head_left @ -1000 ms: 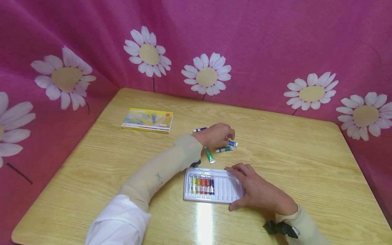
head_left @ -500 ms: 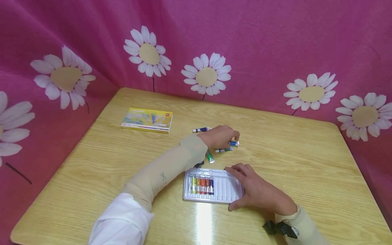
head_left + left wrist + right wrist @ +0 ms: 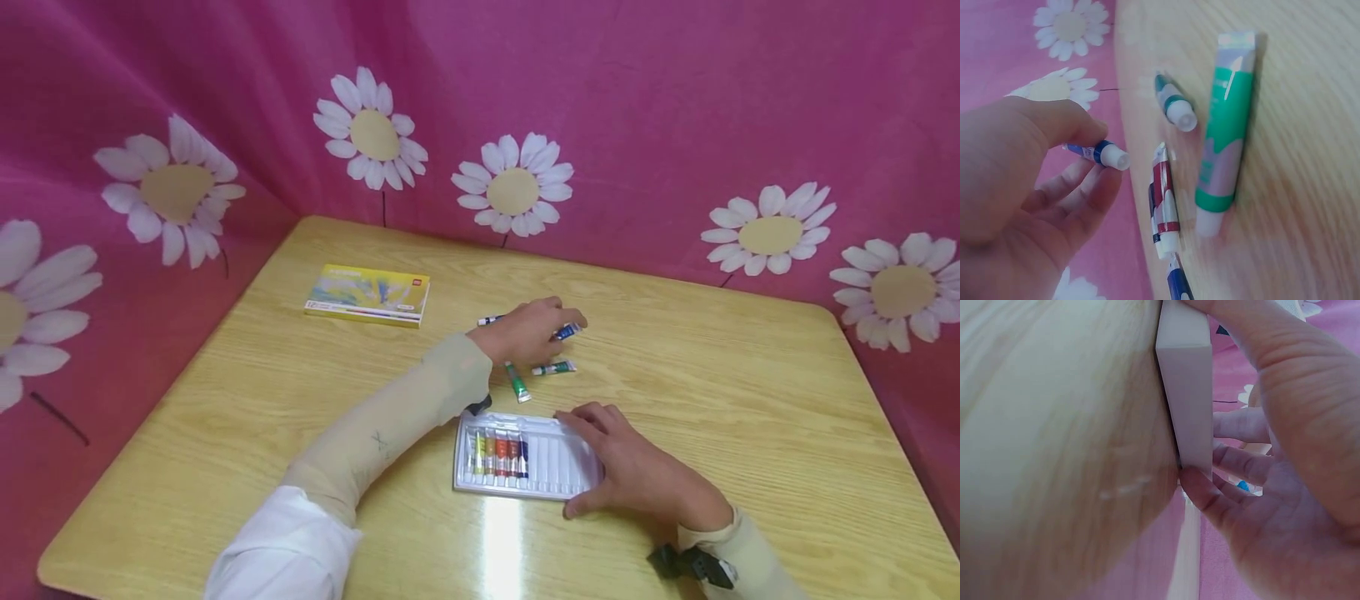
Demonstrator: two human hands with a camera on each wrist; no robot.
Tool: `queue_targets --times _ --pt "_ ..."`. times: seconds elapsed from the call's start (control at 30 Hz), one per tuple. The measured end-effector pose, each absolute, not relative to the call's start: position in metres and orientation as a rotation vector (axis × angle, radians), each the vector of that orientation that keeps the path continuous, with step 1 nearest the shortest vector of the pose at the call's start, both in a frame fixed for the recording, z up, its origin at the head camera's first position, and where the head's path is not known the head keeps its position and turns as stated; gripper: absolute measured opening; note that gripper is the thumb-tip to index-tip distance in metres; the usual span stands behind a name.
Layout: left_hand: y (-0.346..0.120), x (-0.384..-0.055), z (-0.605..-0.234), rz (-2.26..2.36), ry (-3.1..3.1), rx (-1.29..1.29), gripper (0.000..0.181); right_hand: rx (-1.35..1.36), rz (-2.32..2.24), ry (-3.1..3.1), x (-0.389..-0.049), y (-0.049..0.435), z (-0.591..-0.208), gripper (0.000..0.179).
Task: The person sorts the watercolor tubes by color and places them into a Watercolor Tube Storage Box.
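Observation:
My left hand [image 3: 523,333] pinches a small blue paint tube [image 3: 1099,152] between thumb and fingers, its white cap facing the left wrist camera. Below that hand on the table lie a bright green paint tube [image 3: 1225,137] and a darker green one [image 3: 555,367]. A dark red paint tube [image 3: 1164,200] and a dark blue one [image 3: 1179,284] lie farther along in the left wrist view. My right hand [image 3: 637,467] grips the right end of a clear plastic tray [image 3: 555,467], thumb at its front edge, fingers at the back. Several paint tubes [image 3: 501,457] fill the tray's left slots.
A yellow paint box [image 3: 367,296] lies at the back left of the wooden table [image 3: 712,375]. A pink curtain with daisies [image 3: 637,108] hangs behind the table and along its sides.
My left hand has taken hold of the blue paint tube and shifted it slightly back, away from the dark green tube. The right hand keeps its grip on the tray.

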State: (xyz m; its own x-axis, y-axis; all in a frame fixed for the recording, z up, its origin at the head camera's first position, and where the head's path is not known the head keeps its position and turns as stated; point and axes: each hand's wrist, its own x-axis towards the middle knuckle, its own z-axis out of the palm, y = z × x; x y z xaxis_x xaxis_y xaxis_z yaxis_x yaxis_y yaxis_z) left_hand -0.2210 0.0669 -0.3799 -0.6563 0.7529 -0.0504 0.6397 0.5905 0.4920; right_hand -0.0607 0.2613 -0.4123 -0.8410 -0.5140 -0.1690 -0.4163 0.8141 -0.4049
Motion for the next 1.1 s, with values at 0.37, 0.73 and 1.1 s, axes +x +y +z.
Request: queue_targets --times 0.37,0.73,1.1 --pt "0.052 -0.217 -0.378 0.771 2.565 1.109 0.045 -0.704 -0.517 2.729 -0.061 0.261 -0.413 0.115" --pt "0.028 -0.189 -0.381 0.863 2.501 1.009 0.042 -0.718 -0.511 2.72 -0.061 0.261 -0.412 0.114" --pt "0.017 -0.162 -0.382 0.998 2.36 0.926 0.033 -0.741 -0.51 2.734 -0.061 0.26 -0.413 0.114"
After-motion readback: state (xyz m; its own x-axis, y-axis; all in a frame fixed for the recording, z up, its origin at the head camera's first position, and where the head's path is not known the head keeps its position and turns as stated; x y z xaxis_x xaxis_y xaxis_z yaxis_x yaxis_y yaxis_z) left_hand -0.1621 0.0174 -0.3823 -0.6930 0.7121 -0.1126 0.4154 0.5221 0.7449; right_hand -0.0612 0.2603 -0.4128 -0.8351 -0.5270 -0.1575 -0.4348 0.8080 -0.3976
